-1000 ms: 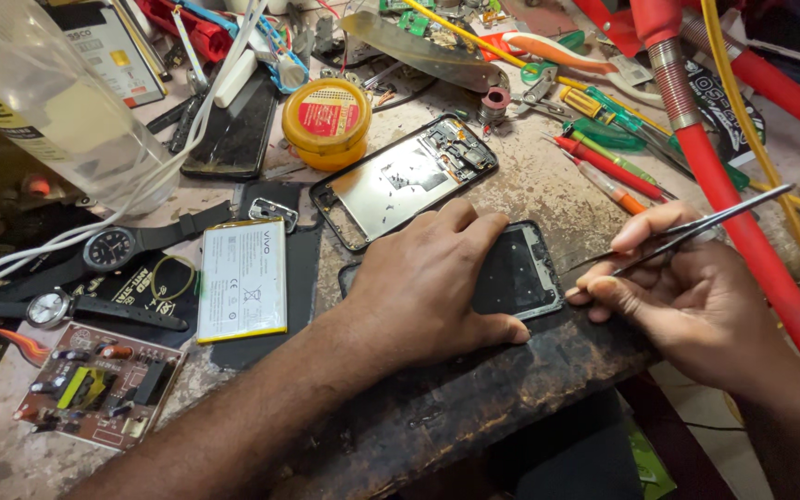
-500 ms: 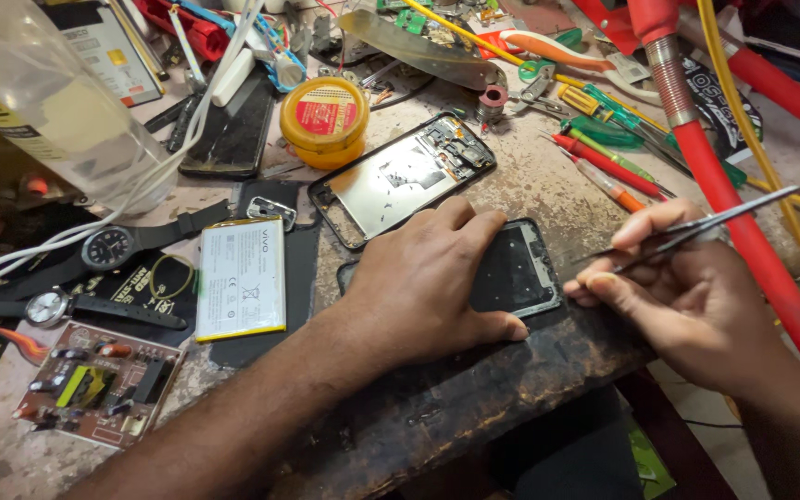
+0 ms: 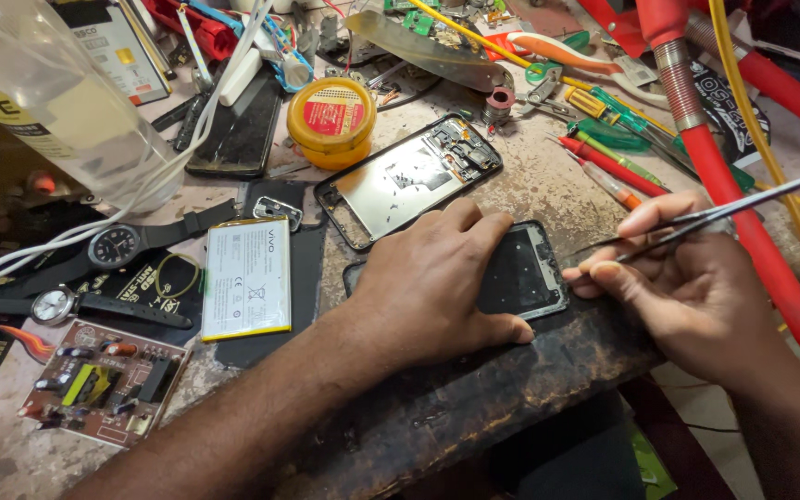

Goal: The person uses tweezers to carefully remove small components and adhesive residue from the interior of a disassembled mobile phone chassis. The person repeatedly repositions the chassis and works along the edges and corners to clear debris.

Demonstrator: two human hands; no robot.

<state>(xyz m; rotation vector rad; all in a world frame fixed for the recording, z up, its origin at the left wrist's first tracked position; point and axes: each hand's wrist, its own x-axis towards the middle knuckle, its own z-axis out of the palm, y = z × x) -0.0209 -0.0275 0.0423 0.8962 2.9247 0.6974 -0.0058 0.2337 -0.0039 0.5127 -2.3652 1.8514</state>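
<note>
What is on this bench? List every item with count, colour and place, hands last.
phone shell: one, black, front edge, under the left hand
phone frame: one, black and silver, centre
battery: one, white, left of centre
round tin: one, yellow with red lid, rear centre
wristwatches: two, black straps, left
circuit board: one, brown, front left
screwdrivers: several, red and green, rear right
tweezers: one pair, metal, in the right hand
left hand: pressing the phone shell
right hand: fingers pinching the tweezers

black phone frame [image 3: 520,273] | flat, bench edge | thin metal tweezers [image 3: 706,219] | tips at frame's right edge
</note>
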